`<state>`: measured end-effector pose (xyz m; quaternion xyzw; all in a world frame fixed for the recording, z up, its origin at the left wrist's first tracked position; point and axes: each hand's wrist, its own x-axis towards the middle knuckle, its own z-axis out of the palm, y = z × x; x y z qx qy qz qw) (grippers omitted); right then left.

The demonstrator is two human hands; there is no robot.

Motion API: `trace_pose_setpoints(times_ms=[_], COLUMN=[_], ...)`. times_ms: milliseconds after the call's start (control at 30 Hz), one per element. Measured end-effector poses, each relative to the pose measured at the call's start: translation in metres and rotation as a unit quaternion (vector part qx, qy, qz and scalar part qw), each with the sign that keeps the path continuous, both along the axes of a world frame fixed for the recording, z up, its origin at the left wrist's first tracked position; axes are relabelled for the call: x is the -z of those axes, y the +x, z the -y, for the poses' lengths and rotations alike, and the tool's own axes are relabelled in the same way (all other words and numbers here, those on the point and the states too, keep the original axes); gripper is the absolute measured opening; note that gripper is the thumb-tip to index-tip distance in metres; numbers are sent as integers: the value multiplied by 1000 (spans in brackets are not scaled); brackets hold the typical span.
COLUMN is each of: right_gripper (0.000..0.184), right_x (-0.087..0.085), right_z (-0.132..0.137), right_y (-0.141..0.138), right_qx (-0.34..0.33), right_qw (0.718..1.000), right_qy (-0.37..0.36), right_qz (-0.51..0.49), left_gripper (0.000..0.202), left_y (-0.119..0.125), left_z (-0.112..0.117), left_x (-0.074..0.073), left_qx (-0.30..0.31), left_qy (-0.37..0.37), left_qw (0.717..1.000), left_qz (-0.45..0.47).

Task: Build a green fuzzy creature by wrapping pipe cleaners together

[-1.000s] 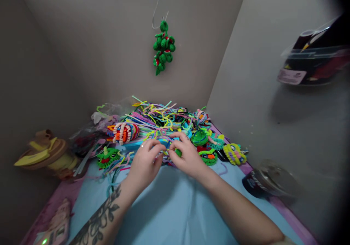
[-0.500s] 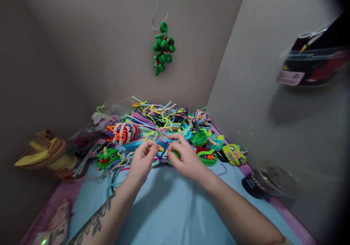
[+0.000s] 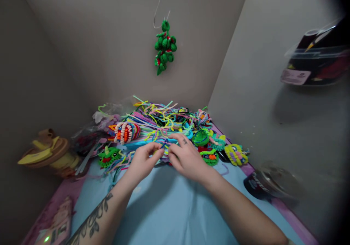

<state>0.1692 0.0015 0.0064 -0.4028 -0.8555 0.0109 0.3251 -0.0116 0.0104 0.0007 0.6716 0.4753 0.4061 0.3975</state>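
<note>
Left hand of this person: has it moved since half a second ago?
Yes, slightly. Judged against the green horned fuzzy figure, which lies in place, the left hand has brought its fingers rightward, closer to the right hand.

Thin dark-blue fuzzy stem (image 3: pixel 165 142), bent, partly hidden, at the fingertips of the left hand (image 3: pixel 144 162).

Blue-covered tabletop (image 3: pixel 164 216), 2 pink edges (image 3: pixel 286 213), blue tray (image 3: pixel 136 144), loose fuzzy stems (image 3: pixel 127 160) beside green horned figure (image 3: pixel 108 158), yellow figure (image 3: pixel 235 155) and dark cup (image 3: pixel 254 185) right, pink device (image 3: pixel 60 223) near left
</note>
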Motion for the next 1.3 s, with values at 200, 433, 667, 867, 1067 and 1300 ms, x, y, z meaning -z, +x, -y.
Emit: trace_pose_setpoints(times_ms=[200, 433, 667, 867, 1067, 1300], right_gripper=[8, 10, 5, 8, 8, 8], right_x=[1, -1, -1, -1, -1, -3], right_z=[-2, -4, -4, -7, -3, 0], right_y=[1, 4, 4, 6, 3, 1], right_qx=[-6, -2, -11, -2, -20, -15], right_qw=[1000, 1000, 997, 998, 998, 999], right_qy=[0, -10, -59, -64, -60, -48], right_qz=[-3, -16, -38, -4, 4, -12], left_gripper=[23, 35, 27, 19, 22, 21], left_y=[-3, -6, -4, 1, 8, 7], left_z=[-4, -5, -12, -7, -3, -1], left_x=[3, -1, 7, 9, 11, 4], left_qx=[24, 75, -8, -15, -51, -78], left_qy=[-24, -168, -72, 60, 103, 79], left_qw=[999, 969, 995, 990, 984, 991], left_qz=[23, 163, 72, -123, -136, -79])
